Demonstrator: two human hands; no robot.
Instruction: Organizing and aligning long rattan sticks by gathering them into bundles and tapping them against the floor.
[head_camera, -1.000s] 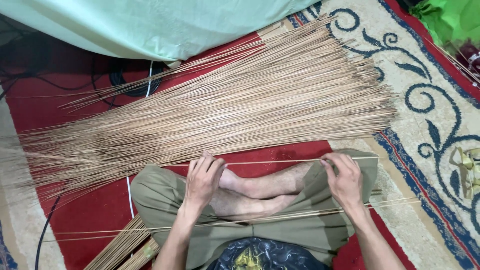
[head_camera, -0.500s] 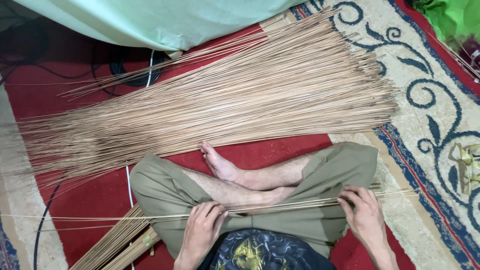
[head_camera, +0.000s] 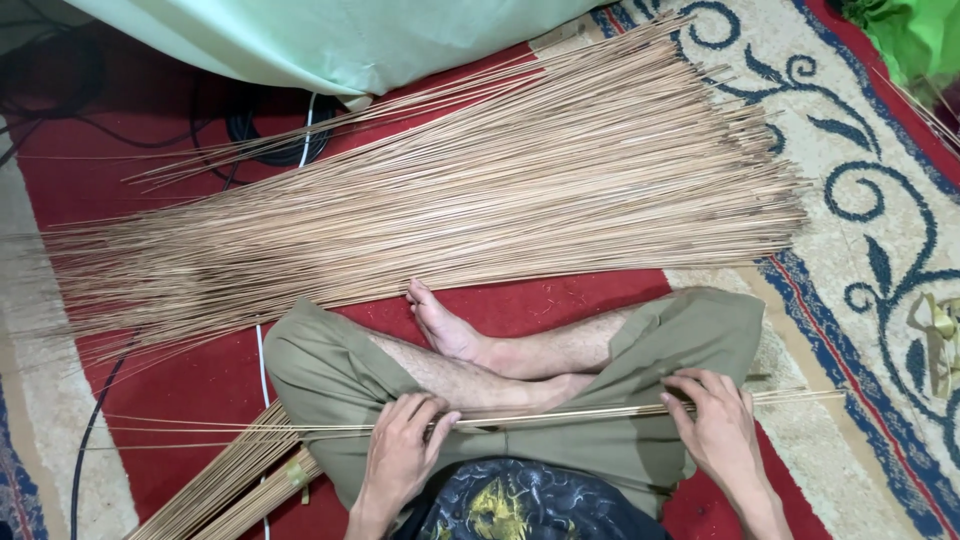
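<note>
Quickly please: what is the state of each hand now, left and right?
Left hand: closed, pinching the thin sticks across the lap.
Right hand: fingers curled over the same sticks, holding them.

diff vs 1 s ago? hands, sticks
Both hands drew back from the front of the feet to the lap: left hand and right hand now hold a few thin sticks across the crossed legs. The big stick pile and the bundle by the left knee stayed put.

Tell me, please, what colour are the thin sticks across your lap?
Pale tan sticks, clearest in the head view.
</note>
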